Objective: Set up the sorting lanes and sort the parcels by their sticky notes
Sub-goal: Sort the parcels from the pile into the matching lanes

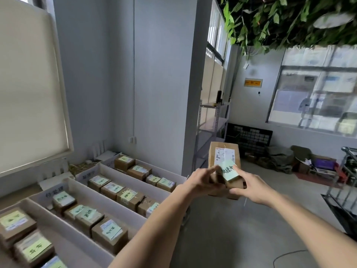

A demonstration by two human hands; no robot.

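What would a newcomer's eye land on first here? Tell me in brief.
First, the cardboard parcel held up at centre by the left hand and right hand, with a green sticky note on its face below a white shipping label. Next, the white sorting lanes at lower left, filled with rows of note-tagged parcels. Green foliage hangs at upper right.

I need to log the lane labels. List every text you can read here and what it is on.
"处理中": green sticky note on the parcel gripped by left hand and right hand.
"待处理": lane divider label.
Shipping label: too small.
Orange wall sign: blurred.
Notes on lane parcels: blurred.
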